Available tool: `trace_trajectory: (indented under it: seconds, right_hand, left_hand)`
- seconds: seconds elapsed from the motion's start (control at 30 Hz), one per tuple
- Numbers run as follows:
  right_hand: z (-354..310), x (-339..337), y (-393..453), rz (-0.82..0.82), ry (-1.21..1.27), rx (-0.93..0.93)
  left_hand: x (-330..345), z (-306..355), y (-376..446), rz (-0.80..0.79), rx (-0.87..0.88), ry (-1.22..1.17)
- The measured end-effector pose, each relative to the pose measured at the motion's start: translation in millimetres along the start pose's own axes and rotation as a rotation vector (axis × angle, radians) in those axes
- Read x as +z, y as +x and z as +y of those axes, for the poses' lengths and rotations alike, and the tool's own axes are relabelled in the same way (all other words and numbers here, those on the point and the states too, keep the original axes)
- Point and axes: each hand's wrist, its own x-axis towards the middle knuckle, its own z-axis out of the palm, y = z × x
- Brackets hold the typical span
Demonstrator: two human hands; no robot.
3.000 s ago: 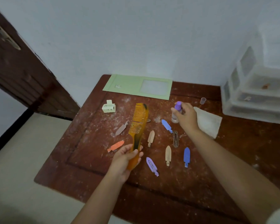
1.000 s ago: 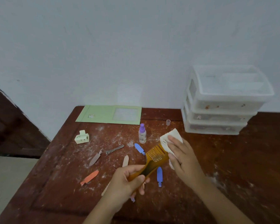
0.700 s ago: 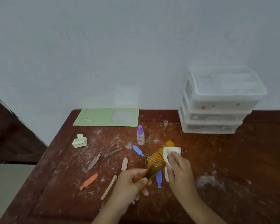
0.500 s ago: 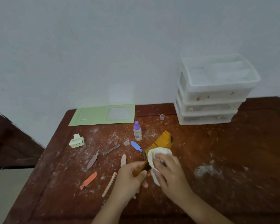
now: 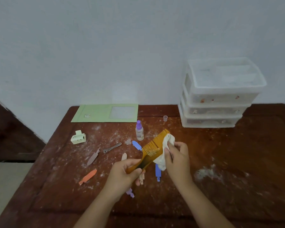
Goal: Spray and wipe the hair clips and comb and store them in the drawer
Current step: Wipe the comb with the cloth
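Comb under the cloth, clips all waiting
Left hand [image 5: 122,174] gripped the comb [image 5: 152,149], right hand [image 5: 176,159] pinched the cloth [image 5: 164,152] on it; clips [image 5: 87,176] lay unwiped, drawers [image 5: 215,111] shut

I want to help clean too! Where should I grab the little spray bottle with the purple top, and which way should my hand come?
Grab the spray bottle around its clear round body, below the purple top. It stands upright, so wrap your fingers around the sides. Probably come from the left, since the comb and cloth are being held close on its right.
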Motion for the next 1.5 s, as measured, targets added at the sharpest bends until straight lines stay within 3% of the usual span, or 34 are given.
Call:
trace_trajectory:
  seconds: [0.13,0.27,0.43,0.6,0.77,0.9,1.03,1.1,1.17,1.27,1.37,1.5]
  right_hand:
    - [-7,13,-26,-0.085,0.036,-0.248]
    - [5,0,-17,-0.061,-0.149,-0.510]
    - [0,-8,5,0.011,-0.197,-0.328]
    - [-13,-2,-2,-0.077,-0.270,-0.551]
    - [-4,-12,2,-0.138,-0.294,-0.628]
    - [-8,-14,3,-0.207,-0.349,-0.489]
    - [-13,-5,17,-0.409,-0.297,-0.080]
    - [-11,-12,32,-0.364,-0.145,0.160]
    - [-4,-30,44,-0.244,0.049,0.249]
    - [8,-59,45,-0.182,0.099,0.043]
    - [20,-69,33,-0.166,-0.002,-0.226]
    - [22,-49,12,-0.259,-0.272,-0.586]
  left_hand:
    - [4,8,3,-0.047,0.050,0.012]
    - [-1,3,0,-0.083,0.051,0.007]
    - [0,2,-6,-0.121,0.092,0.069]
    - [-5,2,-14,-0.144,0.103,-0.058]
    - [-3,1,-21,-0.231,0.116,0.122]
    - [-3,-1,-18,-0.310,0.103,0.256]
    - [6,4,-18,-0.339,0.009,0.258]
    - [12,2,-19,-0.329,-0.118,0.131]
    - [13,-2,-19,-0.238,-0.198,-0.004]
    - [2,-8,-18,-0.151,-0.222,-0.083]
    - [-9,-6,-19,-0.103,-0.233,-0.119]
    - [-7,2,-23,-0.209,-0.167,-0.061]
